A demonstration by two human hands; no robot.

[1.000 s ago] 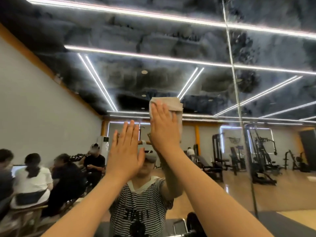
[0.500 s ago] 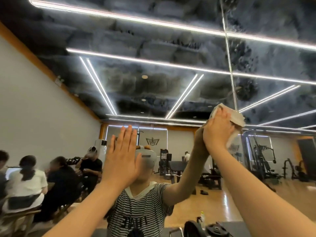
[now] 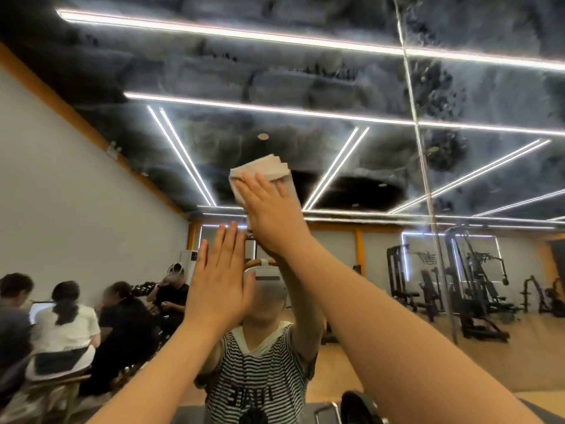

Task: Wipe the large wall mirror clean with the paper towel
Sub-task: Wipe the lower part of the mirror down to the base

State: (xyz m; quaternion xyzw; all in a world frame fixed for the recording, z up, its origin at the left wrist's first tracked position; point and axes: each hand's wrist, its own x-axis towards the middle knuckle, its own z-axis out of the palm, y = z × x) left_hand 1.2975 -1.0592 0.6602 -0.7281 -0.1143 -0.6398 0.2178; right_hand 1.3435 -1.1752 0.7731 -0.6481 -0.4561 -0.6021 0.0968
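Up at 12 o'clock from the left hand, which lies flat-fingered on the mirror, the right hand presses the towel, fingers straight. Soft, light wad, probably damp; palm it mid-pad so it won't slip.

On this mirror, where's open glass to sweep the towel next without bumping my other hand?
Open glass lies right of the paper towel, out to the vertical mirror seam, and above the towel. It is crowded down-left: the left hand rests flat on the glass just below the right hand pressing the towel.
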